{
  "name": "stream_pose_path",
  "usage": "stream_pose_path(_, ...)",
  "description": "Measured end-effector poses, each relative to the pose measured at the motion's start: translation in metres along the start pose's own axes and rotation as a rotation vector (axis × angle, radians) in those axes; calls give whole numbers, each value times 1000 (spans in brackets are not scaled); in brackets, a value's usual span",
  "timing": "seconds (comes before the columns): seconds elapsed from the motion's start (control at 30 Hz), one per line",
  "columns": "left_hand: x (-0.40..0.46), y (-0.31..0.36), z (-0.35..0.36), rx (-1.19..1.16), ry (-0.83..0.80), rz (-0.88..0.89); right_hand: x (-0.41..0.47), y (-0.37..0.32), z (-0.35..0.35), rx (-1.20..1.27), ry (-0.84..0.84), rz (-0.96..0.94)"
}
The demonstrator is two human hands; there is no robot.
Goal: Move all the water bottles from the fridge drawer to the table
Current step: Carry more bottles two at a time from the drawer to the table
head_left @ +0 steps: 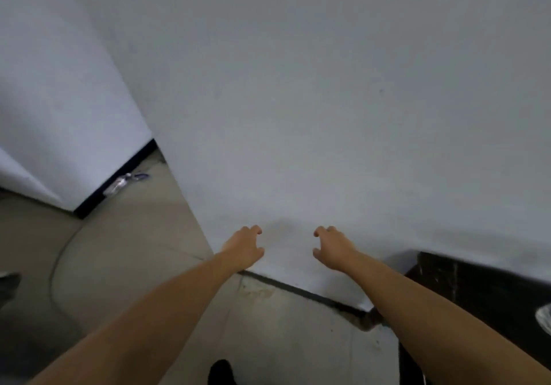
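- Left hand (245,249): bare, reaching forward at the end of a bare forearm, palm turned down; fingers loosely curled and thumb held apart, holding nothing; it hangs in front of the lower edge of the wall
- Right hand (331,250): bare, reaching forward beside the left one with a gap between them; fingers loosely curled and thumb apart, holding nothing; also in front of the lower part of the wall
- Wall (328,101): plain pale grey-white surface filling most of the view, with a dark baseboard (301,292) along its bottom edge and an outer corner running down toward the left hand
- Second wall (59,101): paler surface at the left, set further back, with its own dark strip along the floor line
- Floor (128,250): dull beige-grey, with a faint curved line across it
- Litter (123,183): small blurred shiny object with a blue bit, lying on the floor against the left wall's base; too blurred to say what it is
- Dark counter (477,283): black surface at the lower right, beside the right forearm, a pale shiny object (544,317) cut off at its right edge
- Shoe (222,372): dark tip at the bottom edge
- Water bottles, fridge drawer, table: location cannot be told from this view
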State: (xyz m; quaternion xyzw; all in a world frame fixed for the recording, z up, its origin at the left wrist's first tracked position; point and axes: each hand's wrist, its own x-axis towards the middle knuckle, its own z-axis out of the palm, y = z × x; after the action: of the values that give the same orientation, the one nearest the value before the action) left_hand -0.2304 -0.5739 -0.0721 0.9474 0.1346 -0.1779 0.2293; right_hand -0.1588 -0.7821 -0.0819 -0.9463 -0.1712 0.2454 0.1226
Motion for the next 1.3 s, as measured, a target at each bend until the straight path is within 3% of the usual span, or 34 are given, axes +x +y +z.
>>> stream_pose_path(0.2, -77, -86, -24, -121, 173, -289, -10, -101, 26, -118, -47, -290)
stream_pose_path(0.4, -161, -143, -17, -146, 257, -411, -39, -183, 56, -207, -82, -460)
stream_pose_path(0.57, -265, -209, 4, -213, 314, -528, -94, -261, 118, -269, -137, -568)
stream_pose_path(0.87, -492, -328, 55, -398, 484, -967, -230, -411, 241, -438, -267, -916)
stream_pose_path(1.3, -703, -385, 145, -672, 721, -1476, -387, -594, 396, -781, -509, -1485)
